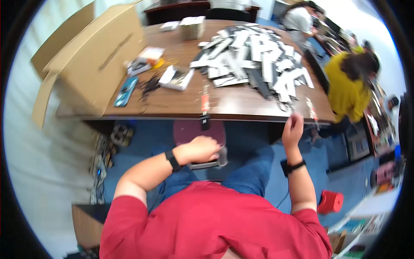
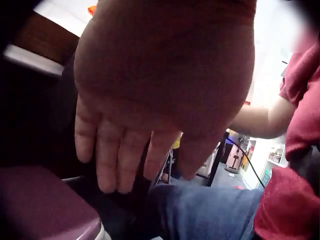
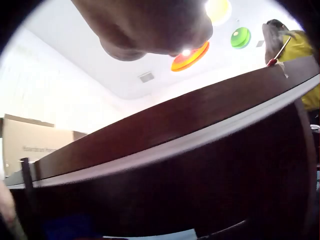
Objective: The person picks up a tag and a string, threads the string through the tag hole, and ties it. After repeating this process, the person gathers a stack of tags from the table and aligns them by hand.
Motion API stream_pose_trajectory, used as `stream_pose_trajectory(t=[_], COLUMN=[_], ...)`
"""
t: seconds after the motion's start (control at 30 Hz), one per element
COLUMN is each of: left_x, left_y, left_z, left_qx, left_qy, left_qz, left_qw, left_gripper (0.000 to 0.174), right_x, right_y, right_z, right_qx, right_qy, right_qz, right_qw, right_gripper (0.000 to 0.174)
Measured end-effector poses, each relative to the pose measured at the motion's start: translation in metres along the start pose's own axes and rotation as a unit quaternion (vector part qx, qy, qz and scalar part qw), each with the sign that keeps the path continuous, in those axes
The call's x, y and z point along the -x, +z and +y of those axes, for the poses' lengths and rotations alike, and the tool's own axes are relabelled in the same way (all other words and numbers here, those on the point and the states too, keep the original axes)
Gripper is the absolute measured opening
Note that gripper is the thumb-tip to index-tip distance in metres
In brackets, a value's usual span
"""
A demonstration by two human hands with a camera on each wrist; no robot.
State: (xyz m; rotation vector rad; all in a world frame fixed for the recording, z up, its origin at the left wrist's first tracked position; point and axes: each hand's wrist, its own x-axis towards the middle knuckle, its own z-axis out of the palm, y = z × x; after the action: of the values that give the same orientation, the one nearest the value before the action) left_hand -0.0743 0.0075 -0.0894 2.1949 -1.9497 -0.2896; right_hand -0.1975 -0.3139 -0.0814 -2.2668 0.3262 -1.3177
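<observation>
My left hand (image 1: 198,149) hangs below the table's front edge, over a purple stool (image 1: 179,131), with nothing in it. The left wrist view shows its fingers (image 2: 127,165) loosely straight. My right hand (image 1: 293,131) is raised at the right part of the front edge, fingers loosely bent and holding nothing visible. Between the hands, a narrow strip with a red-and-white label (image 1: 205,103) and a black end juts over the edge. A second red-labelled strip (image 1: 311,110) lies at the right corner. Behind the right hand spreads a heap of white and dark flat strips (image 1: 271,54).
A large open carton (image 1: 108,56) stands on the left of the table (image 1: 159,110). Near it are a blue packet (image 1: 126,92), dark cords (image 1: 149,85) and a white box of small parts (image 1: 177,78). A person in yellow (image 1: 349,84) is at the right; a red bin (image 1: 330,202) is on the floor.
</observation>
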Motion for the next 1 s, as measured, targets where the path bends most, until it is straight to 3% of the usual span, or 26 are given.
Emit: stream_pose_trajectory(t=[0.07,0.1,0.17,0.27,0.3,0.37,0.47,0.57,0.67,0.87,0.93,1.0], left_x=[0.014,0.024,0.045,0.076,0.081,0.077,0.068,0.057,0.061,0.056,0.054,0.051], left_y=[-0.023,-0.037,-0.060,-0.072,-0.070,-0.069,-0.060,-0.064,-0.065,-0.078,-0.081,-0.081], left_z=[-0.011,-0.014,-0.031,-0.083,-0.097,-0.113,-0.131,-0.131,-0.132,-0.131,-0.131,-0.133], left_qx=[-0.013,-0.031,0.016,-0.047,-0.056,-0.044,-0.043,0.005,0.008,0.070,0.069,0.068], left_qy=[-0.022,-0.026,-0.056,-0.191,-0.217,-0.212,-0.233,-0.304,-0.310,-0.322,-0.324,-0.305], left_qz=[0.083,0.134,0.337,0.398,0.402,0.429,0.413,0.410,0.393,0.381,0.373,0.382], left_qw=[0.996,0.990,0.940,0.896,0.888,0.877,0.879,0.860,0.866,0.864,0.867,0.870], left_gripper=[0.025,0.028,0.033,0.031,0.031,0.030,0.028,0.032,0.029,0.019,0.017,0.016], right_x=[0.046,0.062,0.108,0.188,0.218,0.235,0.303,0.361,0.308,0.264,0.255,0.247], right_y=[0.013,0.016,0.046,0.122,0.141,0.176,0.205,0.227,0.221,0.183,0.178,0.180], right_z=[-0.027,-0.042,-0.026,0.012,0.025,0.009,0.014,0.011,-0.015,0.040,0.058,0.071], right_qx=[-0.059,-0.050,-0.076,-0.047,-0.113,-0.052,-0.150,-0.011,0.020,-0.126,-0.141,-0.111], right_qy=[-0.062,-0.090,-0.024,-0.055,0.026,-0.002,0.121,0.185,0.108,0.063,0.060,0.054], right_qz=[-0.212,-0.408,-0.681,-0.803,-0.797,-0.924,-0.968,-0.981,-0.993,-0.963,-0.957,-0.965], right_qw=[0.974,0.907,0.728,0.592,0.592,0.380,0.163,0.059,0.045,0.228,0.246,0.231], right_gripper=[0.005,0.015,0.032,0.048,0.055,0.061,0.059,0.055,0.060,0.064,0.064,0.064])
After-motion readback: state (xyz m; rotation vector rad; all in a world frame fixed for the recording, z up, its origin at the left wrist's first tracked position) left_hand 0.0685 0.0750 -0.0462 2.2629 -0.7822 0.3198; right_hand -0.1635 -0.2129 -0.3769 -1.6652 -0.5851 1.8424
